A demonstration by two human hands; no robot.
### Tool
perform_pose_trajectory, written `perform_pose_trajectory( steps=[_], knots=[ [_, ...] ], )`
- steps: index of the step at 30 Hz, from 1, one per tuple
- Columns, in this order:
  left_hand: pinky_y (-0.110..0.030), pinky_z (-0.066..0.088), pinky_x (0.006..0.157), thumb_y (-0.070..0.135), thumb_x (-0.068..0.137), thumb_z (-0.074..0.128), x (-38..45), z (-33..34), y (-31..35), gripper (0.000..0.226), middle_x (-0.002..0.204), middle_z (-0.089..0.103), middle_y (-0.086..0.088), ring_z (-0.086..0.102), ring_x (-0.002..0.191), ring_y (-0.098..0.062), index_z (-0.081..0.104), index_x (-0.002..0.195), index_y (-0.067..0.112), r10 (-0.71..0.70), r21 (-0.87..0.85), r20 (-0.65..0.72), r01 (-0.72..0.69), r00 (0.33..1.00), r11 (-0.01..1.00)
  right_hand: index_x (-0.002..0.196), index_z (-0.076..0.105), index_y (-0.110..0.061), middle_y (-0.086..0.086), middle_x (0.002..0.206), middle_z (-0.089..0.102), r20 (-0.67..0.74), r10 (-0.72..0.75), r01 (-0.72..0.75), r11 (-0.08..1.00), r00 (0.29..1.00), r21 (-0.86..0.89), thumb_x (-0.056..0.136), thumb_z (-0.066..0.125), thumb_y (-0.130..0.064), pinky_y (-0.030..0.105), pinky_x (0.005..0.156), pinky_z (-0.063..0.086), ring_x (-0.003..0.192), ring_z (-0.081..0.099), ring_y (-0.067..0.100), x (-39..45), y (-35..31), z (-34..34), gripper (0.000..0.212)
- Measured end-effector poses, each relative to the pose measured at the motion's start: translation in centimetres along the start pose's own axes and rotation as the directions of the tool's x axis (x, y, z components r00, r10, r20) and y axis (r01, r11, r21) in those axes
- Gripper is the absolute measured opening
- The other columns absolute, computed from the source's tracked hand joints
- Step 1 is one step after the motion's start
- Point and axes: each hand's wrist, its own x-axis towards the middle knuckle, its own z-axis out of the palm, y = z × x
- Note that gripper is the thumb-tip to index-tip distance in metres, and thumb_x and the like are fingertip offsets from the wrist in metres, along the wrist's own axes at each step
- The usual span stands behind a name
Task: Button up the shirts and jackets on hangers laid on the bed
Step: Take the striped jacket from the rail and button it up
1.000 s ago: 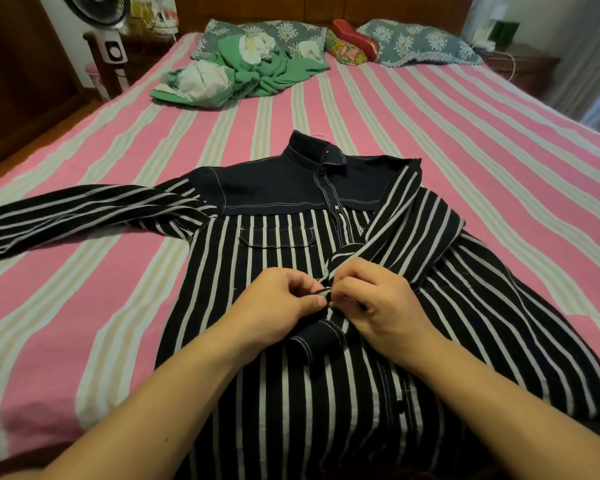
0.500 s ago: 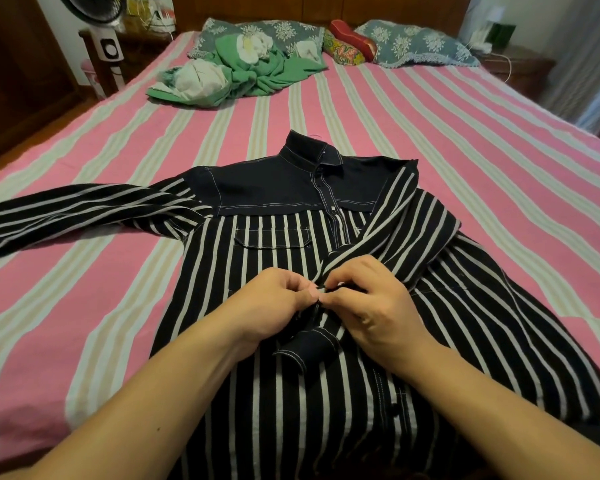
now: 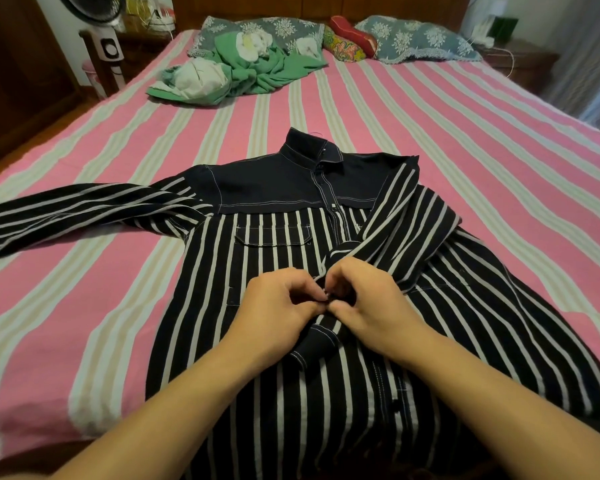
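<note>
Both hands — left hand (image 3: pixel 278 306), right hand (image 3: pixel 368 299) — stay pinched together on the striped shirt (image 3: pixel 264 341) placket mid-chest, barely shifted; this button seems unfinished.

Shirt (image 3: pixel 271 271) flat on bed (image 3: pixel 465 140) in front of me, collar at far end; its sleeve on my left stretched out sideways across sheet; sleeve on my right folded over shirt front; my left hand (image 3: pixel 278 306) and right hand (image 3: pixel 368 303) meet fingertip to fingertip at placket (mid-chest, below pocket); crumpled clothes (image 3: pixel 243 71) far left near pillows (image 3: pixel 413 39); fan (image 3: pixel 101 32) beyond bed's left edge.
</note>
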Motion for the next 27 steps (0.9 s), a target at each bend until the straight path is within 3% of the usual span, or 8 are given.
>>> perform_pose_trajectory(
  steps=[5,10,13,18,22,25,27],
  knots=[
    [-0.027,0.051,0.064,0.003,0.085,0.074,-0.6,0.9,-0.8,0.016,0.082,0.061,0.012,0.059,0.075,-0.005,0.073,0.082,0.019,0.400,0.319,-0.095,-0.353,0.912,0.880,0.090,0.070,-0.021,-0.014,0.086,0.062,-0.036,0.054,-0.052,0.997,0.998,0.064,0.076,0.072,0.001,0.019,0.075,0.050,0.084,0.059,0.005,0.4,-0.4,0.2,0.026],
    [-0.038,0.045,0.057,-0.006,0.085,0.062,-0.3,1.1,-1.0,0.017,0.079,0.053,-0.002,0.048,0.068,-0.018,0.059,0.076,0.008,0.595,0.493,-0.110,-0.476,0.796,0.728,0.081,0.070,-0.021,-0.013,0.093,0.067,-0.066,0.104,-0.096,0.988,0.992,0.118,0.079,0.076,-0.004,0.023,0.083,0.052,0.091,0.064,0.003,0.7,-0.4,0.3,0.018],
    [-0.039,0.043,0.055,-0.006,0.086,0.059,-0.3,1.1,-1.0,0.018,0.076,0.050,-0.004,0.044,0.066,-0.019,0.055,0.073,0.006,0.606,0.516,-0.140,-0.465,0.783,0.719,0.085,0.072,-0.016,-0.013,0.098,0.070,-0.087,0.057,-0.044,0.988,0.995,0.146,0.083,0.074,-0.003,0.021,0.089,0.053,0.098,0.065,0.001,0.4,-0.6,0.4,0.013],
    [-0.024,0.041,0.058,0.001,0.084,0.066,-0.5,0.9,-0.8,0.014,0.081,0.047,0.006,0.044,0.067,-0.009,0.058,0.078,0.011,0.492,0.390,-0.227,-0.385,0.840,0.837,0.079,0.069,-0.011,-0.009,0.091,0.070,-0.307,0.007,0.036,0.990,0.952,0.134,0.078,0.073,0.003,0.021,0.083,0.053,0.092,0.067,0.004,-0.2,-1.4,1.6,0.015],
    [-0.024,0.045,0.063,-0.003,0.082,0.071,-0.4,0.6,-0.9,0.015,0.084,0.051,0.006,0.052,0.072,-0.009,0.063,0.081,0.010,0.487,0.304,-0.176,-0.423,0.856,0.854,0.075,0.068,-0.012,-0.012,0.089,0.070,-0.288,0.125,-0.053,0.968,0.950,0.243,0.076,0.073,0.004,0.012,0.082,0.049,0.093,0.067,0.005,-0.4,-1.4,1.3,0.017],
    [-0.029,0.052,0.069,-0.005,0.084,0.071,-0.4,0.2,-1.3,0.013,0.088,0.059,0.003,0.061,0.079,-0.010,0.070,0.085,0.008,0.504,0.224,-0.108,-0.473,0.857,0.852,0.068,0.060,-0.012,-0.010,0.085,0.068,-0.292,0.152,-0.074,0.963,0.944,0.261,0.072,0.073,0.003,0.016,0.077,0.049,0.087,0.066,0.009,-0.4,-1.4,1.5,0.021],
    [-0.024,0.053,0.076,-0.005,0.084,0.073,-0.6,0.0,-1.2,0.016,0.091,0.064,0.005,0.064,0.085,-0.008,0.074,0.087,0.011,0.477,0.177,-0.102,-0.456,0.873,0.872,0.069,0.057,-0.014,-0.010,0.086,0.066,-0.295,0.154,-0.081,0.966,0.943,0.245,0.074,0.073,0.001,0.020,0.078,0.050,0.088,0.065,0.010,-0.4,-1.4,1.6,0.022]
  ],
)
